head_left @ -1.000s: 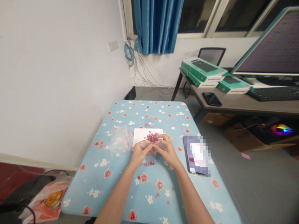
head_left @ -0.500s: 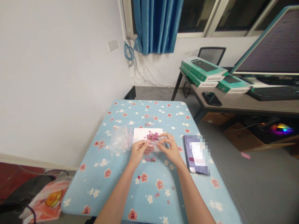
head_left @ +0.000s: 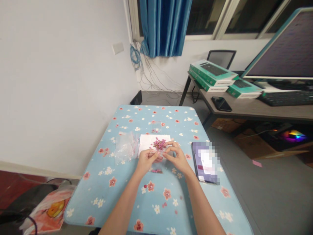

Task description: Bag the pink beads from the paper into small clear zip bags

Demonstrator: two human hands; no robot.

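Note:
Between my two hands hangs a small clear zip bag (head_left: 156,170) with several pink dried rosebuds at its bottom. My left hand (head_left: 146,161) pinches the bag's top edge with thumb and fingers. On the other end of that edge, the thumb and finger of my right hand (head_left: 178,159) are closed. Just beyond my fingers a pile of pink rosebuds (head_left: 159,143) lies on a white sheet (head_left: 144,140). Another small clear bag (head_left: 156,125) with a few buds in it lies past the sheet.
Left of the sheet lies a heap of clear zip bags (head_left: 124,147). A tablet (head_left: 205,169) rests near the right edge of the flowered table (head_left: 117,205). One loose red bud (head_left: 145,186) is close to my left forearm. A desk (head_left: 244,109) stands at the right.
Both hands stay at the bag's top edge while my left thumb has slid rightward along it, closer to my right fingers. The bag's bottom with the buds has shifted slightly left and nearer me.

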